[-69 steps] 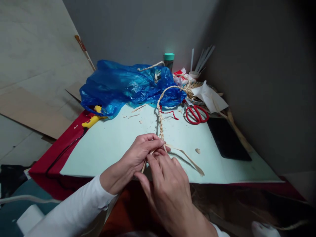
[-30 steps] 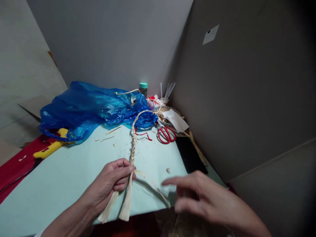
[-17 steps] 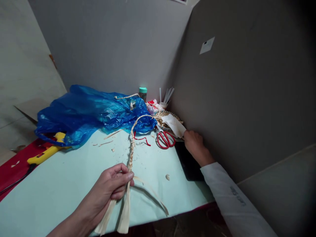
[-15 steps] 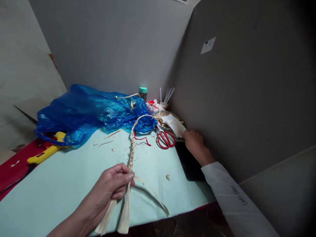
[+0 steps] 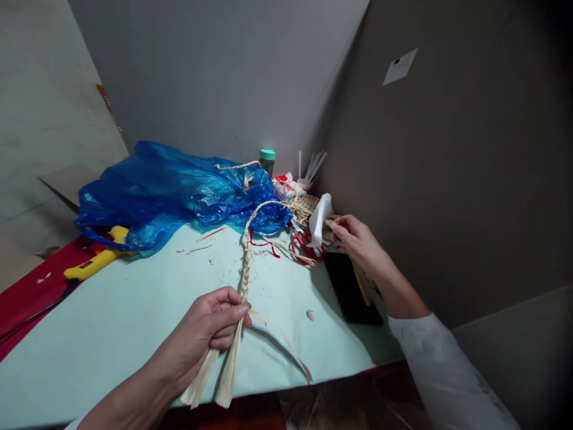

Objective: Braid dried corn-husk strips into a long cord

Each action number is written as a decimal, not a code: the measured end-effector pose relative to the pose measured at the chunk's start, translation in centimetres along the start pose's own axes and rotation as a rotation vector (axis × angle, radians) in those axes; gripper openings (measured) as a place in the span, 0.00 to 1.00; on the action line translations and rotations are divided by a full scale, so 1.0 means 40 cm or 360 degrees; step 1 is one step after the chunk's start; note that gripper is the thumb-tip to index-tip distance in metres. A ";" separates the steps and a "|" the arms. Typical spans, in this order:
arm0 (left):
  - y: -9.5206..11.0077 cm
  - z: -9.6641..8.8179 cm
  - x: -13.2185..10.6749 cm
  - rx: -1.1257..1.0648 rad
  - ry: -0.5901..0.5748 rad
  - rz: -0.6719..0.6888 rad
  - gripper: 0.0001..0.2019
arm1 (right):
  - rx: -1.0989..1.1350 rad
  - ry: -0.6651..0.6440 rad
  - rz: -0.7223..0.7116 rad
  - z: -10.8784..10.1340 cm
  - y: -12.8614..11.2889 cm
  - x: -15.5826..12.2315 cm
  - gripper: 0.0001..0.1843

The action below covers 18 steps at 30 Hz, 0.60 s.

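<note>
My left hand [image 5: 209, 334] is closed on the near end of a pale straw braid [image 5: 246, 263] that runs away across the light green table sheet [image 5: 134, 310]. Loose flat strands [image 5: 228, 370] hang from below the fingers over the table's front edge. My right hand [image 5: 358, 242] is at the back right, fingers pinched on a straw strip [image 5: 360, 280] it lifts beside a white paper [image 5: 319, 220]. Red-handled scissors [image 5: 303, 247] lie just left of that hand.
A crumpled blue plastic bag [image 5: 179, 191] fills the back left. A yellow glue gun [image 5: 96, 261] with a black cord lies at the left on red cloth. A dark phone [image 5: 351, 289], a teal-capped bottle [image 5: 267, 160] and a cup of sticks [image 5: 308, 170] are at the right, against grey walls.
My right hand left the braid, reached to the pile by the scissors and now lifts a straw strip; the white paper has tipped up. My left hand kept its hold.
</note>
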<state>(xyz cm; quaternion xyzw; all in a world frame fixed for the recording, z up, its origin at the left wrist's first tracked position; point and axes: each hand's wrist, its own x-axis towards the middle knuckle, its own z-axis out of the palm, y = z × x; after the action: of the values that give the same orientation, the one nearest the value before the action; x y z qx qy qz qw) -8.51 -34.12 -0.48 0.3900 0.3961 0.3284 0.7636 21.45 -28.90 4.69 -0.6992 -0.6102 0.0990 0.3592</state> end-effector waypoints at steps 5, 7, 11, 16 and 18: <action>0.002 0.001 0.002 0.0036 0.0002 0.0003 0.13 | -0.0638 -0.0041 -0.0028 -0.017 -0.005 -0.007 0.18; 0.002 0.001 0.004 0.0038 0.0006 0.0007 0.13 | -0.1039 0.0007 0.0102 -0.040 -0.012 -0.012 0.18; -0.001 -0.001 0.008 0.0029 -0.0017 0.0002 0.12 | -0.1406 -0.0018 0.0221 -0.077 -0.010 -0.014 0.20; -0.004 -0.005 0.006 0.0027 -0.0024 -0.0003 0.12 | -0.1246 -0.0118 0.0116 -0.074 0.004 0.013 0.18; -0.003 -0.005 0.005 0.0029 -0.0011 -0.0003 0.12 | -0.1171 -0.0100 0.0112 -0.058 0.010 0.034 0.19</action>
<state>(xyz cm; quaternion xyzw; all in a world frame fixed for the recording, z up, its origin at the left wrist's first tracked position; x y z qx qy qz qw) -8.57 -33.95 -0.73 0.3977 0.3966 0.3228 0.7618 23.41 -28.53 6.53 -0.7987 -0.5913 -0.0934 0.0614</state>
